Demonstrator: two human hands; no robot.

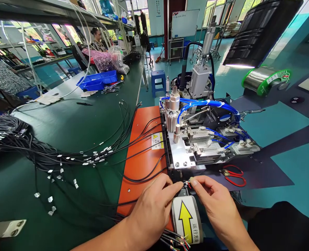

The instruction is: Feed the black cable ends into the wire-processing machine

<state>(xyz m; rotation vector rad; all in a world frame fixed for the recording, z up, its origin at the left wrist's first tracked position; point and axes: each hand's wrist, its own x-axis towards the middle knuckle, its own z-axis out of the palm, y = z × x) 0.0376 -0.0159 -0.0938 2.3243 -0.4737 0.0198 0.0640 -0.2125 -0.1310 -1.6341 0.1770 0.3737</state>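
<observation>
My left hand [156, 202] is closed at the front of the machine [177, 153], its thumb and index finger pinched on the end of a black cable [128, 202]. Close to its right, my right hand [218, 202] pinches the thin wires [189, 184] coming from that cable end; one of them is red. The fingertips hide most of the joint between cable and wires. Both hands are just above a plate with a yellow arrow [185, 219]. Below lie more black cables with stripped, coloured wire ends [179, 242].
Red-handled cutters [233, 175] lie right of the machine. A solder spool [264, 80] hangs near a black lamp [261, 31]. Bundled black cables with white tags [91, 158] cover part of the green bench [96, 118]. Farther back are a blue tray [98, 80] and a seated person [99, 42].
</observation>
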